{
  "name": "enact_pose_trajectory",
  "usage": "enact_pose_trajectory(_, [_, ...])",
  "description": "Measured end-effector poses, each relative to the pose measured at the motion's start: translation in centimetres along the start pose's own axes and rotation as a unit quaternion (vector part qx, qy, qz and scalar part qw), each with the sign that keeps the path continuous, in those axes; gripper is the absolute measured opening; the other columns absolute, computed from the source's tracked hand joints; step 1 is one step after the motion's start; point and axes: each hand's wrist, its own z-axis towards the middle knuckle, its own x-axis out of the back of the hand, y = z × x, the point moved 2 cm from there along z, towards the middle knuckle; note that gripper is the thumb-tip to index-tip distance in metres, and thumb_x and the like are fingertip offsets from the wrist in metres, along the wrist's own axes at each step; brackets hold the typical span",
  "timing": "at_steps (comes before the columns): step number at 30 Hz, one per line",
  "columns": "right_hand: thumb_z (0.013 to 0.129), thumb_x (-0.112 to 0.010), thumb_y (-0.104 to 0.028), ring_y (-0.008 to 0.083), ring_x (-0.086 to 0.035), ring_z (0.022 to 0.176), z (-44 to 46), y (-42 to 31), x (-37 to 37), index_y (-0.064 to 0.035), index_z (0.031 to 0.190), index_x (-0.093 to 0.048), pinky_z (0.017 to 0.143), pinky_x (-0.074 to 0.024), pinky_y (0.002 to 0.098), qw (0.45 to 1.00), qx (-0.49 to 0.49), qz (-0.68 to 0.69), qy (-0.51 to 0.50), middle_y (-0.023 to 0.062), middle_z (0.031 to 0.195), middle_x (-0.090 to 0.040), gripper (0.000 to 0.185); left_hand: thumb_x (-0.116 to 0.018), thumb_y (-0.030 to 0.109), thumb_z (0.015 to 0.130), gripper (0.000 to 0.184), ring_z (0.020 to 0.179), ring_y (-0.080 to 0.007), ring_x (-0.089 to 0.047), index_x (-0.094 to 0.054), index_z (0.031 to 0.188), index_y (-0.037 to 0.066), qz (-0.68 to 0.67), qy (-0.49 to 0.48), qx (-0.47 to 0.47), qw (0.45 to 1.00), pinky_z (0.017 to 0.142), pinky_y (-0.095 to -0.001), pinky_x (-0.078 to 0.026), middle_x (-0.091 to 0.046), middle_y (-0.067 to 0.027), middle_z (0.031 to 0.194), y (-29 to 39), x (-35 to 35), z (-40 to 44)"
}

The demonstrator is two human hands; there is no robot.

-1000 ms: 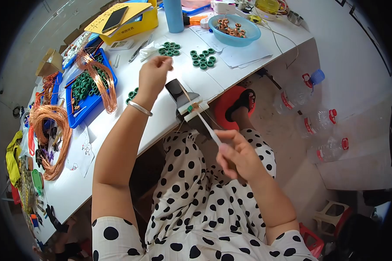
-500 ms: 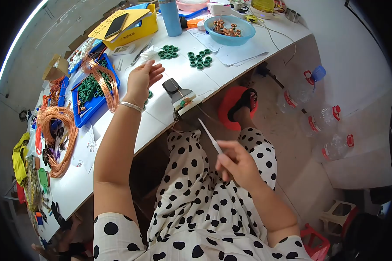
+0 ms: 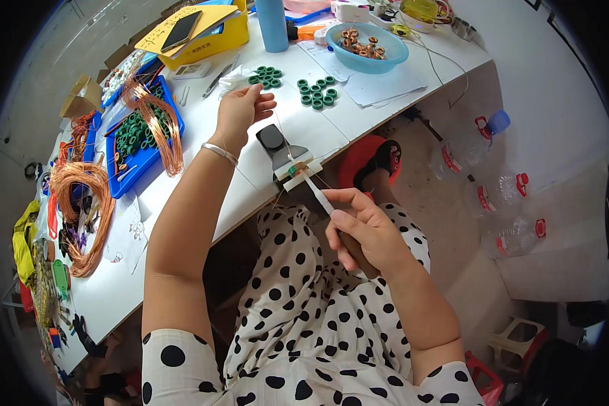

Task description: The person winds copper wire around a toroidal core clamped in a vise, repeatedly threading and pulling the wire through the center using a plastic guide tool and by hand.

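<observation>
A small clamp (image 3: 277, 145) with a black knob sits at the table's front edge. In its pale jaws is a green ring (image 3: 294, 170) with some copper wire on it. My right hand (image 3: 369, 230) grips a pointed hand tool (image 3: 320, 195) with a pale tapered shaft and brown handle. The tool's tip is at the ring. My left hand (image 3: 242, 116), fingers curled together, is above the table behind the clamp. A thin wire (image 3: 283, 128) runs from near its fingertips down to the ring. Loose wire ends also hang by the clamp.
Green rings (image 3: 317, 93) lie in groups behind the clamp; a blue tray (image 3: 130, 183) holds more. Copper wire coils (image 3: 81, 223) lie left. A blue bowl (image 3: 369, 64) holds copper-wound rings. A blue bottle (image 3: 271, 27) and yellow box (image 3: 213, 47) stand behind. Plastic bottles (image 3: 501, 193) stand on the floor.
My right hand has brought the tool up and forward, so its tip now meets the ring in the clamp. My left hand has shifted slightly right. The view has moved a little.
</observation>
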Motion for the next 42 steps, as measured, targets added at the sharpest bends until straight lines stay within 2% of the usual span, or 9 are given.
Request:
enact_pose_trajectory(14, [0.100, -0.040, -0.013, 0.0074, -0.038, 0.040, -10.7, 6.2, 2.9, -0.0115, 0.129, -0.039, 0.038, -0.0339, 0.0214, 0.999, 0.004, -0.043, -0.010, 0.0037, 0.059, -0.047, 0.030, -0.054, 0.018, 0.096, 0.030, 0.068, -0.0087, -0.060, -0.059, 0.118, -0.001, 0.003, -0.155, -0.122, 0.980, 0.052, -0.0186, -0.042, -0.065, -0.0057, 0.091, 4.0, 0.2, -12.6])
enact_pose_trajectory(17, [0.099, -0.040, -0.007, 0.0076, -0.040, 0.040, -19.4, 9.9, 6.3, -0.0107, 0.130, -0.040, 0.036, -0.0329, 0.0224, 0.998, -0.029, 0.039, -0.048, 0.0047, 0.060, -0.050, 0.031, -0.063, 0.014, 0.089, 0.026, 0.060, -0.0093, -0.054, -0.065, 0.113, 0.004, 0.116, -0.188, -0.329, 0.918, 0.050, -0.0204, -0.042, -0.066, -0.0030, 0.090, 1.4, -0.6, -16.7])
enact_pose_trajectory(19, [0.097, -0.044, -0.007, 0.0085, -0.039, 0.040, -24.8, 11.3, 7.5, -0.0092, 0.129, -0.042, 0.034, -0.0304, 0.0233, 0.989, -0.044, 0.135, -0.043, 0.0058, 0.060, -0.051, 0.032, -0.069, 0.010, 0.080, 0.027, 0.060, -0.0098, -0.054, -0.069, 0.108, 0.009, 0.342, -0.094, -0.579, 0.734, 0.048, -0.0213, -0.041, -0.066, -0.0016, 0.089, 2.2, -2.2, -19.3])
enact_pose_trajectory(23, [0.096, -0.051, -0.010, 0.0089, -0.042, 0.045, -31.5, 10.3, 8.3, -0.0061, 0.124, -0.050, 0.039, -0.0331, 0.0219, 0.973, -0.080, 0.174, -0.132, 0.0072, 0.065, -0.057, 0.029, -0.072, 0.010, 0.080, 0.026, 0.065, -0.0095, -0.059, -0.070, 0.106, 0.013, 0.502, -0.125, -0.659, 0.546, 0.051, -0.0193, -0.043, -0.067, -0.0022, 0.096, 2.3, -3.9, -21.8])
enact_pose_trajectory(27, [0.095, -0.054, -0.012, 0.0088, -0.048, 0.050, -32.0, 9.6, 9.1, -0.0058, 0.123, -0.055, 0.044, -0.0367, 0.0206, 0.965, -0.223, 0.087, -0.104, 0.0070, 0.071, -0.061, 0.028, -0.072, 0.004, 0.074, 0.031, 0.068, -0.0086, -0.060, -0.071, 0.104, 0.013, 0.522, -0.087, -0.658, 0.536, 0.051, -0.0213, -0.044, -0.066, -0.0028, 0.095, 3.8, -4.1, -22.7])
enact_pose_trajectory(29, [0.095, -0.055, -0.012, 0.0083, -0.052, 0.052, -30.5, 10.0, 9.3, -0.0061, 0.124, -0.055, 0.046, -0.0393, 0.0201, 0.966, -0.250, 0.055, -0.030, 0.0064, 0.072, -0.062, 0.030, -0.070, 0.003, 0.078, 0.025, 0.066, -0.0089, -0.060, -0.071, 0.103, 0.010, 0.324, -0.068, -0.506, 0.796, 0.051, -0.0207, -0.044, -0.067, -0.0040, 0.095, 3.7, -2.7, -19.8])
enact_pose_trajectory(33, [0.094, -0.054, -0.008, 0.0065, -0.052, 0.052, -18.6, 8.9, 5.6, -0.0072, 0.127, -0.053, 0.048, -0.0420, 0.0201, 0.976, -0.078, -0.170, 0.108, 0.0048, 0.073, -0.062, 0.033, -0.068, 0.005, 0.083, 0.018, 0.070, -0.0091, -0.061, -0.072, 0.101, 0.005, 0.269, 0.127, -0.472, 0.830, 0.057, -0.0187, -0.046, -0.070, -0.0064, 0.083, 6.7, -0.1, -12.7])
enact_pose_trajectory(36, [0.096, -0.051, -0.009, 0.0068, -0.049, 0.048, -9.3, 5.5, 2.6, -0.0091, 0.129, -0.050, 0.046, -0.0417, 0.0197, 0.976, 0.011, -0.193, 0.104, 0.0051, 0.071, -0.061, 0.033, -0.070, 0.013, 0.084, 0.020, 0.069, -0.0091, -0.060, -0.072, 0.101, 0.003, 0.129, 0.078, -0.259, 0.954, 0.062, -0.0200, -0.046, -0.070, -0.0068, 0.081, 2.7, 1.1, -7.9])
enact_pose_trajectory(42, [0.099, -0.049, -0.018, 0.0046, -0.049, 0.050, 0.3, 0.6, -0.8, -0.0106, 0.131, -0.047, 0.048, -0.0422, 0.0194, 0.985, 0.028, -0.157, 0.061, 0.0013, 0.071, -0.059, 0.034, -0.069, 0.023, 0.084, 0.026, 0.067, -0.0087, -0.058, -0.072, 0.099, 0.002, 0.203, 0.034, -0.210, 0.956, 0.063, -0.0222, -0.046, -0.069, -0.0060, 0.079, -0.7, -0.1, -5.5])
